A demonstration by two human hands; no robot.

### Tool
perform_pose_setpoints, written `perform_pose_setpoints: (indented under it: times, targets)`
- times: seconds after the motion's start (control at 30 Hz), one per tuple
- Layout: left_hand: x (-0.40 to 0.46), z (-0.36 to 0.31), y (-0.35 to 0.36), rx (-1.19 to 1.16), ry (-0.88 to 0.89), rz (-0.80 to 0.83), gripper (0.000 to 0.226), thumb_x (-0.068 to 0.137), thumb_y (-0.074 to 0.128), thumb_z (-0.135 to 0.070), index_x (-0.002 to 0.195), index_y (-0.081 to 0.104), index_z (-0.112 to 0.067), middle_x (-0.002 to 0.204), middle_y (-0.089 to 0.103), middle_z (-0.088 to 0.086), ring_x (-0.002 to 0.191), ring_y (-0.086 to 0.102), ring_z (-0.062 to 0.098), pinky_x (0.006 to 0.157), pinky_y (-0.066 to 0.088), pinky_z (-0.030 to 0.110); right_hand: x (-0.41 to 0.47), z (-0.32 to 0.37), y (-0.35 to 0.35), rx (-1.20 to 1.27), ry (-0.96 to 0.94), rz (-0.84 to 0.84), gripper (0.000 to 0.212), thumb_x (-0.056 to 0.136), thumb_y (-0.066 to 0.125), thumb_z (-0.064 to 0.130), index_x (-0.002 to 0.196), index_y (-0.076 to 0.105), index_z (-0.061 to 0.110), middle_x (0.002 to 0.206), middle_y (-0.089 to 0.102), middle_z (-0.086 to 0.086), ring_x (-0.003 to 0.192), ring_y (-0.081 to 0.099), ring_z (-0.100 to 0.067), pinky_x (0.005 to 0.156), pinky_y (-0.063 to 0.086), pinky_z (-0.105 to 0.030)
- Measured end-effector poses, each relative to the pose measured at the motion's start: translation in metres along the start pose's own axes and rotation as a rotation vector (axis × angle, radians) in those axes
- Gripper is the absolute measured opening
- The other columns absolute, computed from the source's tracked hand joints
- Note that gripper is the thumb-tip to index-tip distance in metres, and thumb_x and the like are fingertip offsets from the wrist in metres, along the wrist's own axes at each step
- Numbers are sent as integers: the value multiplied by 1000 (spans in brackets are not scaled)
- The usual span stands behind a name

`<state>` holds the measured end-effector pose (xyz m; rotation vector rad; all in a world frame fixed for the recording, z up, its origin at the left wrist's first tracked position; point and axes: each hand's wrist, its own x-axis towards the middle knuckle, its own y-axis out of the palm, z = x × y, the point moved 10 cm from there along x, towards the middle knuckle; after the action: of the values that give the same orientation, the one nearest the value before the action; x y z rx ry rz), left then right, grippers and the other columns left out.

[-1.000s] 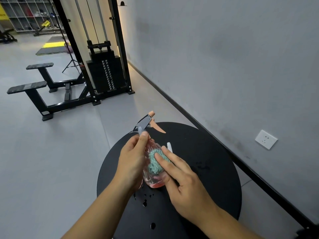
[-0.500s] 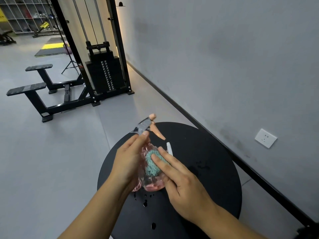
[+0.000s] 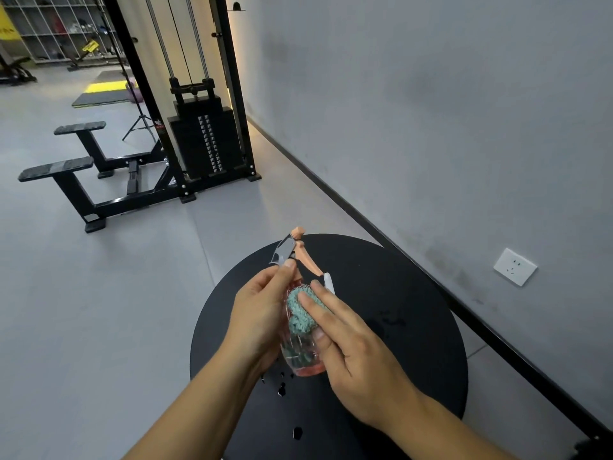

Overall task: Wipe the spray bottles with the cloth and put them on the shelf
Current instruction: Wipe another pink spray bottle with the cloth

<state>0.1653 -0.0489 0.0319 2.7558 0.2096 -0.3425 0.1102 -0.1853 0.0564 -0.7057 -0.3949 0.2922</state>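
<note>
A clear pink spray bottle (image 3: pixel 303 355) with a grey head and peach trigger is held above the round black table (image 3: pixel 414 327). My left hand (image 3: pixel 262 313) grips the bottle from its left side, thumb up near the spray head. My right hand (image 3: pixel 345 340) presses a small teal cloth (image 3: pixel 298 315) against the front of the bottle with its fingers; the thumb sits lower on the bottle. A white object (image 3: pixel 328 282) peeks out just behind my right fingers. No shelf near the table is in view.
Small dark drops or holes (image 3: pixel 282 390) mark the tabletop below the bottle. A grey wall with a white socket (image 3: pixel 514 267) runs along the right. A black weight-stack machine (image 3: pixel 205 144) and bench pads (image 3: pixel 56 167) stand on the grey floor to the left.
My right hand has slid the teal cloth a little up the bottle. The bottle's spray head has tipped slightly toward upright. Both hands keep their hold.
</note>
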Motion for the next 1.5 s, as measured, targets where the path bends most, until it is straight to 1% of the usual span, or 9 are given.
perform_pose_setpoints:
  times: [0.07,0.27,0.6,0.73,0.93,1.17,1.27,1.4,1.5]
  targets:
    - [1,0,-1,-15,1,-2,47,100,74,-34,119,69,9,120,64,44,97,69,42,103,54,67,0,-2,0,30,13,5,57,113,39,27,155,24,63,165,12,38,154,12,11,123,37,-35]
    - [9,-7,-10,-87,21,-34,46,96,78,-31,115,70,10,101,71,26,89,69,39,91,60,56,0,0,-3,52,12,13,59,112,41,23,154,28,63,165,17,37,153,17,10,121,41,-37]
    - [8,-8,2,-76,35,66,34,98,72,-31,106,77,2,93,70,21,83,69,34,78,61,45,-2,4,-7,43,-25,21,57,109,38,24,156,31,56,166,15,36,157,16,2,120,42,-41]
    - [12,-3,-8,-122,4,10,26,102,70,-30,98,80,-6,96,67,23,87,66,35,78,60,45,-5,7,-1,-6,-37,45,59,111,40,17,157,33,52,167,11,37,158,8,4,127,31,-40]
    - [6,1,-2,-75,49,49,39,104,68,-27,115,70,11,97,69,21,84,68,31,75,61,39,-3,5,3,-39,41,81,60,113,34,24,155,17,65,163,1,44,155,-10,9,129,23,-44]
    - [10,-22,-15,-106,117,-11,23,102,70,-26,98,79,-5,85,71,16,75,70,28,78,60,43,-7,8,5,113,94,126,60,114,35,27,148,21,75,160,-1,48,153,0,15,128,29,-41]
    - [8,-16,-12,-96,104,-14,26,102,71,-29,93,81,-8,87,70,19,79,68,32,81,58,47,-8,11,9,189,121,143,48,113,32,41,149,23,72,160,-3,48,152,-1,16,128,28,-45]
    - [-1,-2,1,-118,59,60,38,105,66,-26,115,69,11,105,66,27,93,64,39,81,59,45,-1,7,2,191,122,83,44,109,28,58,152,25,68,161,5,47,152,4,17,129,25,-43]
    - [-6,-2,12,-149,48,119,30,106,63,-22,113,70,6,95,68,25,81,72,31,70,64,37,4,-1,-8,244,126,10,44,109,34,53,152,34,62,162,19,42,151,15,17,127,31,-39]
